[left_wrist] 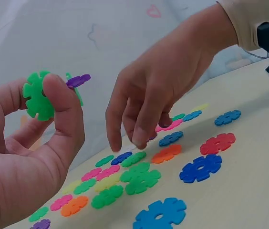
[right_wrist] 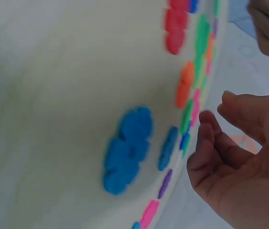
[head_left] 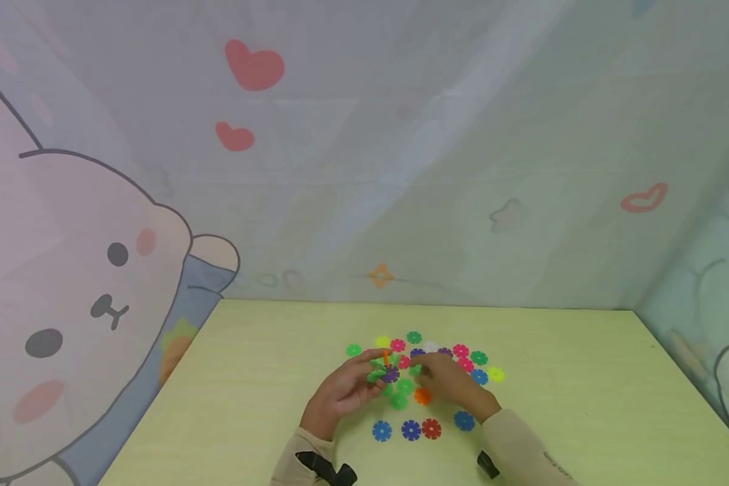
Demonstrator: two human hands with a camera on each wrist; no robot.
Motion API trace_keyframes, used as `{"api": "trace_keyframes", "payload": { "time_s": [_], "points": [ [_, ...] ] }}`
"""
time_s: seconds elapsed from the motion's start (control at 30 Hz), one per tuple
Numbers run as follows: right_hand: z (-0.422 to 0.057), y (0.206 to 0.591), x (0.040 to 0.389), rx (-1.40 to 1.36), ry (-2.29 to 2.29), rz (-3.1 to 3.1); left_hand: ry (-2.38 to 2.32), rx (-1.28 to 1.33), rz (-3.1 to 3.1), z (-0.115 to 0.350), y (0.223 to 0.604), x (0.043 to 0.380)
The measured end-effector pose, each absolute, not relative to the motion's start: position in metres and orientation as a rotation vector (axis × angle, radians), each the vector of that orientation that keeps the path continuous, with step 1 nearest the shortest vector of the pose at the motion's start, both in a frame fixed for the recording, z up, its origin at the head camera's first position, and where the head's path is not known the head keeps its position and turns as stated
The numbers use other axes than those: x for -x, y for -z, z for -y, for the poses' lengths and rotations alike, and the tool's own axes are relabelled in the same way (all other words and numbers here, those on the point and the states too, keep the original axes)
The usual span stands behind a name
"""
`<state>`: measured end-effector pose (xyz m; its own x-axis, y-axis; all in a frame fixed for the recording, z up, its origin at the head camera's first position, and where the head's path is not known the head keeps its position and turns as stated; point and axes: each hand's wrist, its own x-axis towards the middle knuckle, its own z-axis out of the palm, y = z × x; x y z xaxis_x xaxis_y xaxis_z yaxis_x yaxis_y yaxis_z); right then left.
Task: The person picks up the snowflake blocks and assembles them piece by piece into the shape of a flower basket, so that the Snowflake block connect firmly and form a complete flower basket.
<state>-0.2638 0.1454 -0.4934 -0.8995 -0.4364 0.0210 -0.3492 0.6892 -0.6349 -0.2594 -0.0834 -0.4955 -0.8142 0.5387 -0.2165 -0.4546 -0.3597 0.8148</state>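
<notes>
My left hand (head_left: 347,389) pinches a small cluster of joined plastic snowflake discs above the table. In the left wrist view, a green disc (left_wrist: 37,98) sits between thumb and fingers, with a purple disc (left_wrist: 79,80) slotted beyond it. An orange disc (head_left: 386,358) sticks up from the cluster in the head view. To its right, my right hand (head_left: 452,382) hovers over the loose discs, fingers pointing down and loosely bent. Nothing shows between the right thumb and fingertips (right_wrist: 206,117) in the right wrist view. Beneath that hand lie an orange disc (head_left: 422,396) and several green ones.
Flat discs in many colours spread over the pale table (head_left: 219,405). Nearer me lie two blue discs, a red disc (head_left: 431,428) and, farther right, another blue disc (head_left: 464,420). A printed curtain (head_left: 364,169) hangs behind the table's back edge.
</notes>
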Motion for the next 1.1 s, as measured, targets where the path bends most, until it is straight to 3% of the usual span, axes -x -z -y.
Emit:
{"api": "trace_keyframes", "payload": {
  "time_s": [0.4, 0.93, 1.1],
  "points": [
    [-0.125, 0.500, 0.259, 0.794, 0.798, -2.825, -2.259, -0.051, -1.230, 0.081, 0.502, 0.259],
    [-0.124, 0.499, 0.259, 0.596, 0.863, -2.753, -2.342, -0.026, -1.110, 0.079, 0.501, 0.259],
    [-0.132, 0.500, 0.262, 0.651, 0.955, -2.752, -2.341, -0.032, -1.115, 0.080, 0.501, 0.260]
  ]
}}
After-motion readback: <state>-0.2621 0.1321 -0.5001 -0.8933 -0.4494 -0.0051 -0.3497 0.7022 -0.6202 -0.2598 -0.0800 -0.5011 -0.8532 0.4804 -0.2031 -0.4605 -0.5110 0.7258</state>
